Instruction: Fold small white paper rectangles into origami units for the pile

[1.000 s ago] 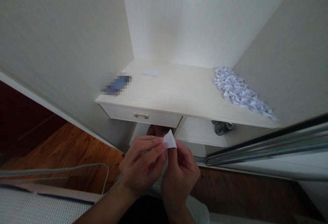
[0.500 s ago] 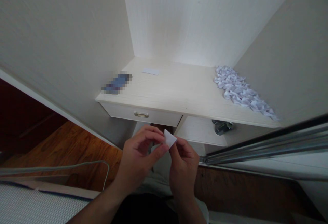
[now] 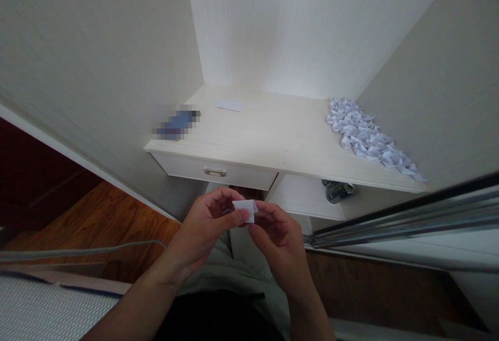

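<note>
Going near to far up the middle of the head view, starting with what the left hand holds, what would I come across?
Folded white paper in the left hand, metal drawer handle, white paper strip lying on the white shelf, cabinet back panel.

The thumb of the left hand [image 3: 200, 229] covers part of the folded white paper [image 3: 246, 205], its back out of sight; whether the right hand [image 3: 283, 245] touches it is unclear. Pixel blocks blur a bluish object [image 3: 176, 124] on the shelf [image 3: 273, 128], whose front edge partly hides a dark can [image 3: 338, 193]. Both forearms [image 3: 140, 294] leave at the bottom.
</note>
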`<control>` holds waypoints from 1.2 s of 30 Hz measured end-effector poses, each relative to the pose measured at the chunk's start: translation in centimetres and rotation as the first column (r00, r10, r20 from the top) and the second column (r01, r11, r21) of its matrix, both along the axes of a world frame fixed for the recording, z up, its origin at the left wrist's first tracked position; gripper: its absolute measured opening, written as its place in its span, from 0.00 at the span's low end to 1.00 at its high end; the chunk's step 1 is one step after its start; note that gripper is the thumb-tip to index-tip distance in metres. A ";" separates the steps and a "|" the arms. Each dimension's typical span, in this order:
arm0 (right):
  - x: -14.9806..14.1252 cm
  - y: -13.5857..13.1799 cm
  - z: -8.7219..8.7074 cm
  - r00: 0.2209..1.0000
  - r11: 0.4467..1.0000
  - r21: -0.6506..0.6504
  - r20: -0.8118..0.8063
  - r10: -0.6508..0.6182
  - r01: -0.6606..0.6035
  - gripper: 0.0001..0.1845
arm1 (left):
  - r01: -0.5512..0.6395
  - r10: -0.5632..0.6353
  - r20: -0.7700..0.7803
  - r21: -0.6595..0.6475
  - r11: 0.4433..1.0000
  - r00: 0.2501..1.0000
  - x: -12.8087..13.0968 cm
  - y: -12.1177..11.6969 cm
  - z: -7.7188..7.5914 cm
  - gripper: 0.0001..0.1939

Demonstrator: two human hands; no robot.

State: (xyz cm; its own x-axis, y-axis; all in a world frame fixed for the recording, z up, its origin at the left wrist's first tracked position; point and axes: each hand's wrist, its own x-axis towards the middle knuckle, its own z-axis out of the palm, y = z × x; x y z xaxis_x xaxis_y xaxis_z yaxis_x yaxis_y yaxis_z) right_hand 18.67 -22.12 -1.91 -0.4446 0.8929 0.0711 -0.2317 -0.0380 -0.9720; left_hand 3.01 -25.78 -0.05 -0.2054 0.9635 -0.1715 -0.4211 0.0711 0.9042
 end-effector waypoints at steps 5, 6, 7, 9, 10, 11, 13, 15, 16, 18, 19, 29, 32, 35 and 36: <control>-0.4 -0.2 0.4 0.999 0.997 -0.069 0.008 -0.037 0.037 0.12 | -0.078 0.078 -0.027 0.013 0.997 0.997 0.3 0.1 0.0 0.11; -0.6 -0.2 0.5 0.999 0.996 -0.082 0.016 -0.043 0.044 0.10 | -0.088 0.089 -0.033 0.013 0.996 0.996 0.3 0.2 0.0 0.11; -0.8 -0.3 0.6 0.999 0.995 -0.093 0.020 -0.039 0.040 0.09 | -0.094 0.094 -0.038 0.012 0.996 0.995 0.3 0.1 -0.1 0.11; -1.2 -0.3 0.9 1.000 0.994 -0.110 0.013 -0.027 0.028 0.08 | -0.093 0.092 -0.043 0.000 0.996 0.995 0.2 0.1 -0.1 0.11; -1.4 -0.2 1.0 1.000 0.993 -0.113 0.005 -0.027 0.028 0.08 | -0.088 0.087 -0.045 -0.008 0.996 0.995 0.1 0.0 -0.2 0.11; -1.5 -0.2 1.0 1.000 0.993 -0.112 -0.003 -0.030 0.030 0.08 | -0.084 0.083 -0.048 -0.013 0.996 0.995 -0.1 0.0 -0.2 0.11; -1.5 0.0 1.1 0.999 0.994 -0.102 -0.019 -0.039 0.037 0.07 | -0.070 0.068 -0.087 -0.013 0.997 0.994 -0.5 -0.1 -0.1 0.12; -1.6 0.0 1.0 0.999 0.996 -0.075 -0.017 -0.050 0.049 0.06 | -0.054 0.054 -0.158 0.002 0.999 0.986 -0.9 -0.2 0.1 0.12; -1.6 0.0 1.0 0.998 0.996 -0.058 -0.004 -0.061 0.061 0.06 | -0.055 0.057 -0.193 0.011 0.998 0.980 -1.0 -0.2 0.2 0.13; -1.6 -0.1 0.9 0.995 0.996 -0.012 0.037 -0.092 0.092 0.07 | -0.079 0.082 -0.240 0.022 0.997 0.967 -1.2 -0.2 0.3 0.13; -1.7 -0.2 0.8 0.992 0.994 0.012 0.059 -0.108 0.107 0.08 | -0.097 0.100 -0.248 0.024 0.995 0.964 -1.2 -0.2 0.4 0.13; -2.3 -1.1 0.4 0.984 0.986 0.008 0.060 -0.165 0.165 0.12 | -0.201 0.197 -0.268 0.012 0.980 0.943 -0.5 -0.9 0.0 0.13; -2.5 -1.0 0.8 0.989 0.988 -0.043 0.030 -0.146 0.148 0.09 | -0.197 0.197 -0.263 0.026 0.980 0.945 -0.6 -0.8 0.1 0.12; -2.6 -1.0 1.1 0.990 0.984 -0.107 0.012 -0.144 0.144 0.05 | -0.216 0.216 -0.267 0.030 0.976 0.939 -0.7 -0.7 0.0 0.12; -2.7 -1.0 1.1 0.989 0.982 -0.124 0.007 -0.145 0.145 0.05 | -0.223 0.222 -0.267 0.026 0.974 0.938 -0.6 -0.7 0.0 0.12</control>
